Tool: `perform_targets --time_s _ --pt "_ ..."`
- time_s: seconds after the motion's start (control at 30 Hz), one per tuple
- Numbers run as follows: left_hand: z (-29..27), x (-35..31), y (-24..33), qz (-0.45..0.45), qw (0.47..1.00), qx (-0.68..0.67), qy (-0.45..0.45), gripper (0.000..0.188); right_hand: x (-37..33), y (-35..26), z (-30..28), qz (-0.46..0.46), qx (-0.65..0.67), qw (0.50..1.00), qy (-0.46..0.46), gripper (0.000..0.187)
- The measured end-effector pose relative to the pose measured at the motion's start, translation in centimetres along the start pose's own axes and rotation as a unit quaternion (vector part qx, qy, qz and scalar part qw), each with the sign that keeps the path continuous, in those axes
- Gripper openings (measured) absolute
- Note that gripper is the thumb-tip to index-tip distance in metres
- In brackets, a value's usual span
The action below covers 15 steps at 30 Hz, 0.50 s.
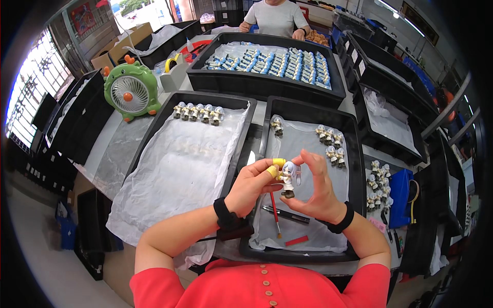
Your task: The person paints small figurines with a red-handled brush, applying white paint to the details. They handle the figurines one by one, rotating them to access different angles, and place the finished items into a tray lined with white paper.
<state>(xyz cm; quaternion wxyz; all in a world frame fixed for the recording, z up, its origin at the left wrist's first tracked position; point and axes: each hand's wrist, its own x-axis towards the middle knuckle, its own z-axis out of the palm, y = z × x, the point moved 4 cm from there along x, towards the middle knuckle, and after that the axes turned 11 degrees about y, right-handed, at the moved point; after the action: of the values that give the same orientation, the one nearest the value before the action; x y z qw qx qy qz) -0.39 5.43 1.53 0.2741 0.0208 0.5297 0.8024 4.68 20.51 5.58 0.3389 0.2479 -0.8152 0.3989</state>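
A small figurine (pixel 287 187) with pale lilac hair, a white outfit and dark boots is held upright between my two hands, over the right-hand tray. My left hand (pixel 251 185) wears yellow finger covers on thumb and forefinger and pinches the figurine's left side. My right hand (pixel 323 192) curves round its other side, thumb at the boots and fingers by the head. Beneath my hands, a red-handled brush (pixel 275 215), a dark pen-like tool (pixel 285 214) and a red strip (pixel 296 240) lie on the tray's white liner.
Similar figurines (pixel 199 113) stand in a row in the left tray (pixel 172 96); several more sit in the right tray (pixel 358 169). Behind is a large tray (pixel 267 87) of blue-and-white pieces. A green fan (pixel 131 90) stands left, a blue bin (pixel 400 197) right. Across the table is another person (pixel 275 20).
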Motion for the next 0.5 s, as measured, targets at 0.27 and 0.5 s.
perform_targets --time_s 0.27,0.5 --pt "0.53 -0.26 0.28 0.066 0.996 0.051 -0.035 0.034 0.12 -0.03 -0.03 0.009 0.008 1.000 0.011 0.094" --pt "0.70 -0.49 -0.07 0.031 0.996 0.060 -0.056 0.039 -0.23 -0.68 0.88 -0.062 -0.033 0.997 -0.024 0.097"
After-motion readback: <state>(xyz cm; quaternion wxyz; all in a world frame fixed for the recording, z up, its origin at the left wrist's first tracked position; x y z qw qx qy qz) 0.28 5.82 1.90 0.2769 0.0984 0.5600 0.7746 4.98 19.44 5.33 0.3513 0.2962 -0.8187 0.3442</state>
